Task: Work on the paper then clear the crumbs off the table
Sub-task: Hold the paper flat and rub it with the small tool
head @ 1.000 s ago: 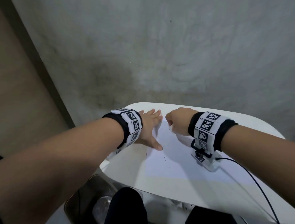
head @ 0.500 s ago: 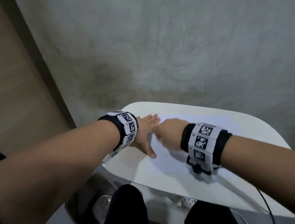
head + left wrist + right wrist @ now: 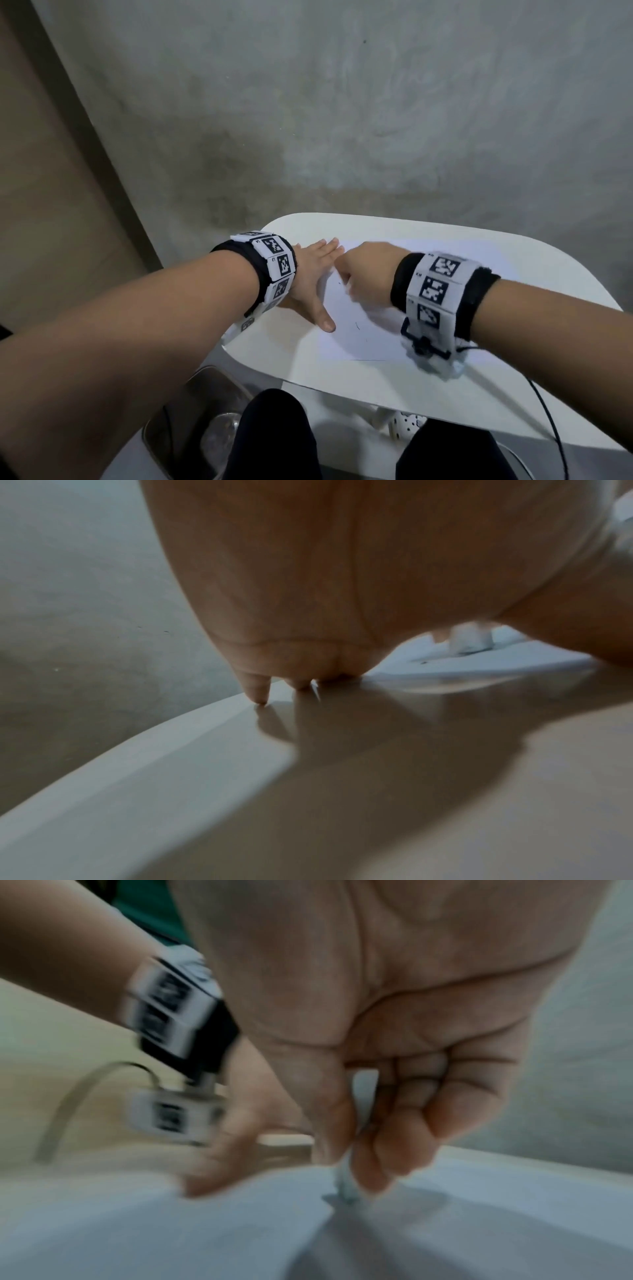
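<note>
A white sheet of paper (image 3: 356, 337) with faint pencil marks (image 3: 357, 326) lies on the small white table (image 3: 298, 353). My left hand (image 3: 310, 277) lies flat on the paper's left edge, fingers straight and thumb spread; its fingertips (image 3: 258, 696) touch the tabletop. My right hand (image 3: 366, 270) is curled in a fist right beside it. It pinches a small white eraser (image 3: 347, 1185) between thumb and fingers, with the tip down on the paper (image 3: 171, 1231). The left wrist view also catches the eraser (image 3: 469, 639). The right hand is motion-blurred.
The table's rounded far edge (image 3: 376, 219) stands close to a grey wall. A metal basin (image 3: 191, 421) sits below the table at the left. A black cable (image 3: 548, 411) trails from my right wrist over the near right edge. My knees (image 3: 274, 431) are under the front edge.
My right hand has slid left across the paper with the eraser until it is close to the left hand's fingers. The left hand stays flat on the paper.
</note>
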The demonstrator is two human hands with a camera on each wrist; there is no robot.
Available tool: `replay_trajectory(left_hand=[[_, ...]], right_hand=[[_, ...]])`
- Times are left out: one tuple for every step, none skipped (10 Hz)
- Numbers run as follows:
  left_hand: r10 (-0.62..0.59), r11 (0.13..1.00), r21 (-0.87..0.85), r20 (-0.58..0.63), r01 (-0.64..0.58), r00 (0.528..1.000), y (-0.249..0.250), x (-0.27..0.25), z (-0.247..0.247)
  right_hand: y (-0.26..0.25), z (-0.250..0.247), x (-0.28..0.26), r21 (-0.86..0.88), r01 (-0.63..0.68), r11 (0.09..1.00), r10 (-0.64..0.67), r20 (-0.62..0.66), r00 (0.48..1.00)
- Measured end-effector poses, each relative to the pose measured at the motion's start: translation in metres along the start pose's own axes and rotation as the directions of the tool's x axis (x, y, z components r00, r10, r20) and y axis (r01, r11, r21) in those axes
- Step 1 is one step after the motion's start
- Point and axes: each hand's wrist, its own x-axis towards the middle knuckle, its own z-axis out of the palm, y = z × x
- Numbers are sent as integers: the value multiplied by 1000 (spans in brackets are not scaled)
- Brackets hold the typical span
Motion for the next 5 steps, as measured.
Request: replay_trajectory(left_hand=[[-4, 1000, 6, 36, 4, 999, 3, 0, -2], [0, 1000, -22, 8, 0, 1000, 0, 0, -1], [-21, 999, 49, 53, 18, 998, 2, -2, -2], [-2, 1000, -2, 21, 2, 1000, 3, -3, -3], [-22, 1000, -14, 32, 22, 999, 1, 2, 0]], right_hand=[[-10, 3, -1, 80, 94, 992, -98, 45, 994], [-1, -3, 4, 31, -48, 998, 47, 7, 999], [-14, 1, 0, 45, 68, 997, -69, 28, 997], [-10, 1, 4, 37, 45, 998, -46, 27, 999], [-11, 3, 1, 56, 33, 998, -33, 12, 999]])
